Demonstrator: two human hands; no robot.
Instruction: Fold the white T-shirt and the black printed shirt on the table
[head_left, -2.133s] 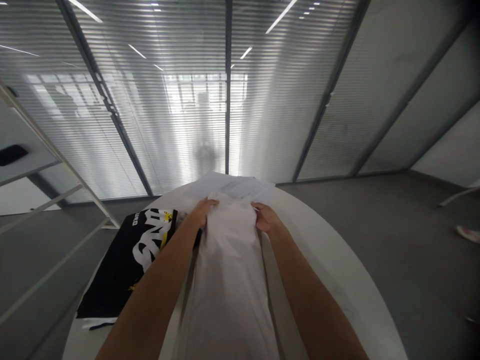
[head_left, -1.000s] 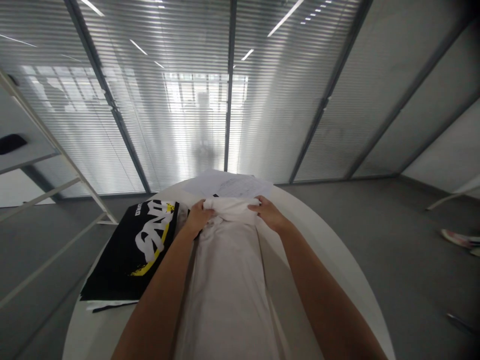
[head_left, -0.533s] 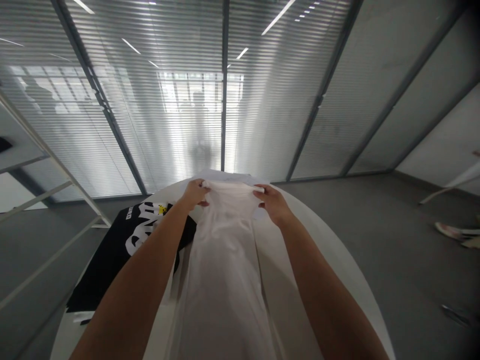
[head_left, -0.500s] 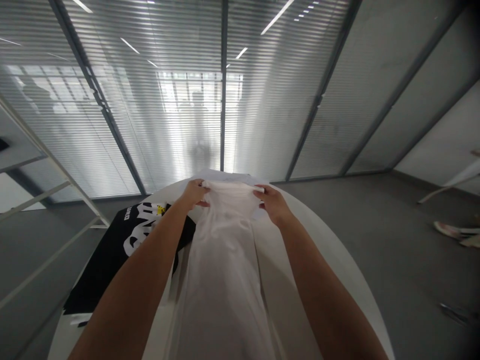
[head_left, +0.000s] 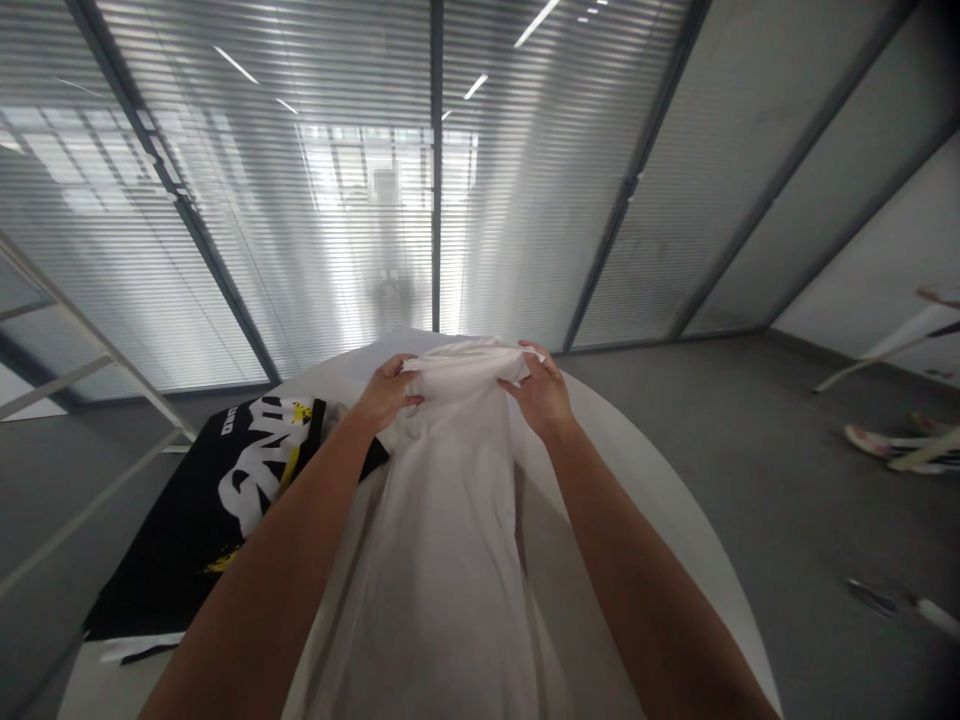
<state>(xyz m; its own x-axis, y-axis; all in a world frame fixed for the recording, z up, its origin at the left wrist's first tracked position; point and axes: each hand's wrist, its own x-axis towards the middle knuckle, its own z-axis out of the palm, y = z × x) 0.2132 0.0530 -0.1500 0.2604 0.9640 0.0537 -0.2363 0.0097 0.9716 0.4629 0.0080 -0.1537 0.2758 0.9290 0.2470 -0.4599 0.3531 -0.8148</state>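
Observation:
A long white garment (head_left: 442, 540) stretches over the table from its far edge towards me; I cannot make out what kind of garment it is. My left hand (head_left: 386, 393) pinches the left corner of its far end. At the right corner, my right hand (head_left: 541, 390) grips the cloth between thumb and fingers. Between the hands the far end is folded into a band and lifted a little. To the left, partly behind my left forearm, lies a folded black garment (head_left: 172, 520) with white and yellow print.
A round white table (head_left: 645, 480) carries the clothes. White metal rack bars (head_left: 112, 355) stand to the left. Glass partitions with blinds (head_left: 510, 200) rise beyond the table. On the right, a shoe (head_left: 870, 440) and a white chair leg (head_left: 847, 372) show near the floor.
The right corner of the white cloth has been raised and folded over, with my right fingers now further around it. The view has shifted slightly, showing more of the black garment's print.

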